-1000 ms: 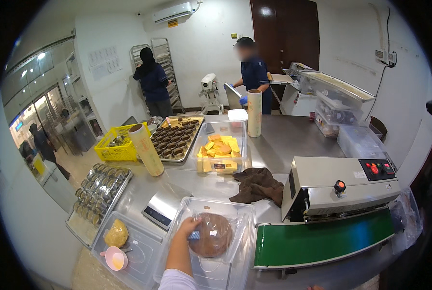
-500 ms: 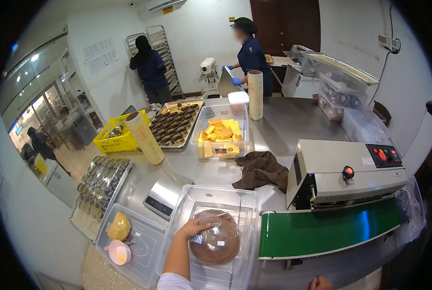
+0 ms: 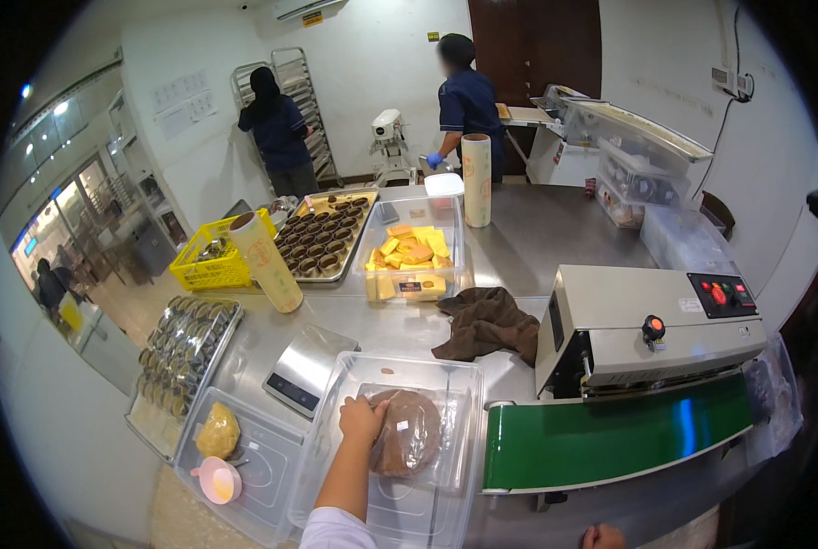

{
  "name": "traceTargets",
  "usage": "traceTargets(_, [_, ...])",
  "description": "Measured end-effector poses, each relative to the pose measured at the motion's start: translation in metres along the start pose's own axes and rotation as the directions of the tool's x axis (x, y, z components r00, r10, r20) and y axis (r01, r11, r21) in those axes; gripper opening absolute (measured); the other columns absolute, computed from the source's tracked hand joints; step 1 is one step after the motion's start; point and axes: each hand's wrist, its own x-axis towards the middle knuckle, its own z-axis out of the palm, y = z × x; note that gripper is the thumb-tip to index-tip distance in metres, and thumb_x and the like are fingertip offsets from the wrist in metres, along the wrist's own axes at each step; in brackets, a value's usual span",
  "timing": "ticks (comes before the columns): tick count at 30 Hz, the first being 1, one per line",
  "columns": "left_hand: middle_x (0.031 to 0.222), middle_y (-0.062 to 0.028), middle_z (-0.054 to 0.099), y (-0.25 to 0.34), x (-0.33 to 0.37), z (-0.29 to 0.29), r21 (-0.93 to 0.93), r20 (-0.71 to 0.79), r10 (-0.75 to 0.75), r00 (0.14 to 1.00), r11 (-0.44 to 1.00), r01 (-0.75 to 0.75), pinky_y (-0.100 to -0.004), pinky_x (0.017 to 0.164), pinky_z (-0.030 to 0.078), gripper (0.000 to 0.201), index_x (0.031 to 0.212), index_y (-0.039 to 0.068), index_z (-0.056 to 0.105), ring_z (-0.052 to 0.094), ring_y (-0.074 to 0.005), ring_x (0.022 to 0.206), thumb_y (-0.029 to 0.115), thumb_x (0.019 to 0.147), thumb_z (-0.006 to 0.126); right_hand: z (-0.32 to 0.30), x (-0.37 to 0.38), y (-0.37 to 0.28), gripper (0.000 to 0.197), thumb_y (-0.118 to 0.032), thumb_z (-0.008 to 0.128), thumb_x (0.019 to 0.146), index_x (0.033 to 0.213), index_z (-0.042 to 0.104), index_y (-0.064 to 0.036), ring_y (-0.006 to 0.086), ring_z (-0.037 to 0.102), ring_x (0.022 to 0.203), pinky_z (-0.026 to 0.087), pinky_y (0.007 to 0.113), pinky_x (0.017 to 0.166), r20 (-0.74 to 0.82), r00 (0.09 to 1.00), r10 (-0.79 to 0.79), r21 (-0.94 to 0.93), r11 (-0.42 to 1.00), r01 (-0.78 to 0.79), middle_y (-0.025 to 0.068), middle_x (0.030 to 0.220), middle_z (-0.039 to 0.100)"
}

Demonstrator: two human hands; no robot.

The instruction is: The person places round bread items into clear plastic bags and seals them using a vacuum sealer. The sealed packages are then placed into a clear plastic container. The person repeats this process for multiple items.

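Note:
A flat round of brown dough in clear plastic wrap [image 3: 411,437] lies in a clear plastic tub [image 3: 400,517], on the near part of the steel table. My left hand [image 3: 363,421] grips the dough's left edge, with the fingertips partly hidden; that edge looks slightly raised. Low at the picture's edge, my right hand [image 3: 603,537] is closed by the table's front. Most of it is cut off, and what it holds, if anything, is hidden. Left of the tub, a clear lid [image 3: 281,489] bears a wrapped yellow lump [image 3: 219,431] and a pink cup [image 3: 218,479].
A sealing machine [image 3: 661,320] with a green belt [image 3: 610,437] stands at right. Behind the tub are a scale [image 3: 313,361], a brown cloth [image 3: 487,325], a tub of yellow blocks [image 3: 414,252] and two film rolls [image 3: 476,183]. Two co-workers [image 3: 468,110] stand farther back.
My left hand has shifted its grip on the wrapped dough. The round has moved slightly away from me and its left edge has tilted up. The far co-worker has turned with the grey tray.

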Motion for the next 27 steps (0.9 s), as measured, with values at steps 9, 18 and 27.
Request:
traceTargets(9, [0.137,-0.0254,0.018,0.046,-0.04,-0.007,-0.2,0.143,-0.108,0.984,0.97,0.135,-0.0642,0.096,0.005,0.089,0.136,0.014,0.024,0.012,-0.0471,0.126,0.065,0.069,0.051,0.006,-0.001,0.005,0.025,-0.034,0.052,0.08,0.071,0.059,-0.0112,0.0344,0.053,0.052,0.042,0.044,0.049,-0.058,0.997,-0.054,-0.006,0.999,0.054,0.0143,0.061,0.057])
traceTargets(18, [0.141,-0.0261,-0.007,0.072,-0.056,-0.012,0.004,0.185,-0.079,0.979,0.997,0.08,-0.0694,0.091,-0.003,0.108,0.14,0.017,0.009,-0.012,-0.0494,0.126,0.078,0.059,0.047,0.007,-0.001,0.008,0.024,-0.034,0.052,0.079,0.075,0.06,-0.0119,0.0341,0.055,0.055,0.044,0.045,0.052,-0.01,0.999,-0.031,-0.017,0.999,0.031,0.0136,0.064,0.059])
traceTargets(27, [0.142,-0.0227,-0.002,0.07,-0.064,-0.004,-0.037,0.243,-0.118,0.963,0.991,0.13,-0.0681,0.092,-0.003,0.104,0.139,0.017,0.015,-0.009,-0.0464,0.128,0.077,0.061,0.046,0.003,-0.002,0.004,0.025,-0.037,0.05,0.08,0.077,0.061,-0.0147,0.0344,0.056,0.056,0.044,0.045,0.052,-0.014,1.0,0.002,0.055,0.998,-0.002,0.0133,0.065,0.059])
